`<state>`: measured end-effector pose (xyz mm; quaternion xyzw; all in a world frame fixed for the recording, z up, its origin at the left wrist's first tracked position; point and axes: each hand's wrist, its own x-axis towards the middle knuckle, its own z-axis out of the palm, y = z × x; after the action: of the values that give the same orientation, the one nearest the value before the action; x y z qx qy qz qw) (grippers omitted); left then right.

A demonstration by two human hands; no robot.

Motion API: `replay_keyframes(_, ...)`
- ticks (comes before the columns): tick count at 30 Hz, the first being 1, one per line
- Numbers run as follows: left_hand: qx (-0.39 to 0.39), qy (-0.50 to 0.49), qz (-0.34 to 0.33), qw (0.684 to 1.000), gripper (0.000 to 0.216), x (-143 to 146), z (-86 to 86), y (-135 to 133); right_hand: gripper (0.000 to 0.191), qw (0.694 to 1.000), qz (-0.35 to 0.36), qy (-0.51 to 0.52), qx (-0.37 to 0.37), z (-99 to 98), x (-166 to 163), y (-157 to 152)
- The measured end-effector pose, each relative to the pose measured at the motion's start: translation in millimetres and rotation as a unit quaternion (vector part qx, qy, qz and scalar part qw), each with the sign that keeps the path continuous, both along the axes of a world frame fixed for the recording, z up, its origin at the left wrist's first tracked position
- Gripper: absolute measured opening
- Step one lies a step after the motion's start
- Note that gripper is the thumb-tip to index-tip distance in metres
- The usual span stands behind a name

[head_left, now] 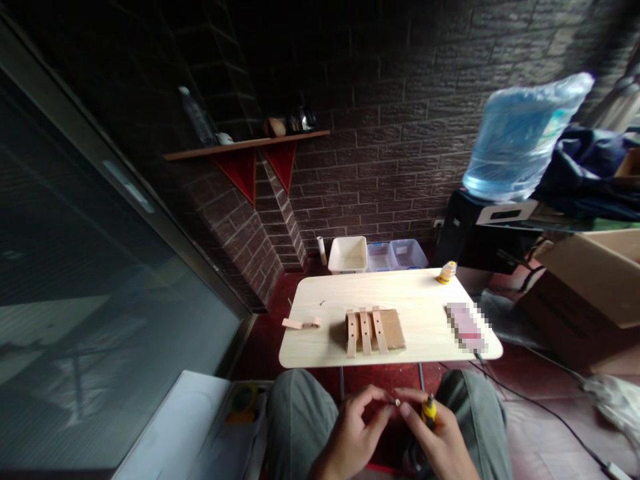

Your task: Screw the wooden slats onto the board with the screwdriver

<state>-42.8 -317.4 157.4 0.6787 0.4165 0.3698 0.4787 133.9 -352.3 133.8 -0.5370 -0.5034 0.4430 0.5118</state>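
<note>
Above my lap, my left hand pinches a small shiny piece, too tiny to name, between thumb and index finger. The fingertips of my right hand meet the same piece from the other side. Also within my right hand is a yellow-and-black handheld power tool, its metal tip pointing up and its lower body partly hidden by the hand. Beyond both hands, a brown block on the table bears three pale strips with dark holes. Another pale strip piece lies to its left.
The light wooden table stands before my knees. It carries a small dark bit, a yellow-capped container and a blurred-out pink object with a cable. Bins sit behind; a cardboard box is right.
</note>
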Motion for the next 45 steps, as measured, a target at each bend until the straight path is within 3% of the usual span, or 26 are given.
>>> replay_keyframes(10,0.008,0.014,-0.007,1.0,0.017,1.5,-16.9,4.7,0.036,0.999,0.015,0.021,-0.031,-19.1,-3.0,3.9)
replay_keyframes(18,0.007,0.009,0.002,1.0,0.018,11.9,-18.6,3.6,0.042,0.998,-0.04,0.048,-0.026,-23.7,-4.0,3.9)
replay_keyframes(23,0.005,0.031,0.006,0.999,0.019,15.3,-28.0,16.1,0.031,1.0,0.004,0.007,-0.013,-27.5,4.5,19.2)
replay_keyframes(29,-0.003,0.047,0.021,0.999,0.02,24.3,-51.7,65.5,0.021,0.997,0.053,-0.056,0.021,-30.8,23.0,71.0)
replay_keyframes(33,0.001,0.059,0.0,0.998,0.015,31.4,-61.7,117.3,0.012,0.995,0.08,-0.06,0.023,-38.1,34.9,128.5)
replay_keyframes(39,-0.031,0.083,0.012,0.996,0.012,35.4,-69.8,196.7,0.014,0.991,0.124,-0.047,-0.026,-43.1,40.5,214.6)
replay_keyframes(42,-0.05,0.073,0.014,0.996,0.013,34.7,-65.6,214.9,0.02,0.991,0.113,-0.055,-0.046,-38.3,36.5,234.7)
replay_keyframes(45,-0.054,0.068,0.016,0.996,0.015,33.2,-59.7,216.0,0.024,0.992,0.097,-0.061,-0.053,-31.9,31.3,238.1)
